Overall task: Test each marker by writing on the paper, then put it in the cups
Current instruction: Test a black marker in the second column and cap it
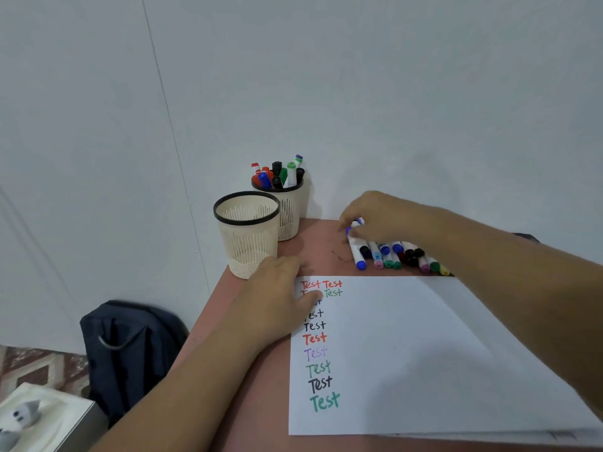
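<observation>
A white paper lies on the reddish table, with "Test" written down its left side in several colours. My left hand rests flat on the paper's top left corner, fingers straight. Beyond the paper lies a pile of loose markers. My right hand reaches over the pile's far left end and pinches a white marker with a blue cap. Two cream mesh cups stand at the table's far left: the near cup holds nothing, the far cup holds several markers.
The table ends at a pale wall behind the cups and pile. Left of the table, on the floor, sit a dark backpack and a white box with grey items.
</observation>
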`<act>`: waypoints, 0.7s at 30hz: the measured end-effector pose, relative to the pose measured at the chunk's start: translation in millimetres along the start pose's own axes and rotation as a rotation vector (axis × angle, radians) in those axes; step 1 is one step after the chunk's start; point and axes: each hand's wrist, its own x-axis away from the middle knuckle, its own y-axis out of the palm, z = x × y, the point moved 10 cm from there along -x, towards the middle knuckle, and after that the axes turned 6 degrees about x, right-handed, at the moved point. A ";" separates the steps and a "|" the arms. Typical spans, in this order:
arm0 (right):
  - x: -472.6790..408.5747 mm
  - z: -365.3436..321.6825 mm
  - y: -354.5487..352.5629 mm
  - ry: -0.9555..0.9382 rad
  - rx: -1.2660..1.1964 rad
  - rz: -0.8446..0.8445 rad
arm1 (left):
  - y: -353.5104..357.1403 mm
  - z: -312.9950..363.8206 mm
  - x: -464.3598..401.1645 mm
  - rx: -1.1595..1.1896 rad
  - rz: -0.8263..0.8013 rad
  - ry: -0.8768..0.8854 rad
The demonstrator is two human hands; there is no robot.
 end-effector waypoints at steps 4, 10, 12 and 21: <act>15.0 14.0 10.8 0.042 0.045 -0.068 | 0.5 0.0 0.2 -0.002 0.003 -0.004; 14.8 9.8 23.2 -0.036 0.218 -0.074 | -0.4 0.3 0.9 -0.003 -0.003 -0.023; 16.7 6.9 20.8 -0.039 0.231 -0.054 | -0.2 -0.2 0.8 -0.003 -0.008 -0.030; 40.3 -4.8 -4.8 -0.059 0.224 0.072 | -8.5 6.9 4.9 0.034 0.052 0.017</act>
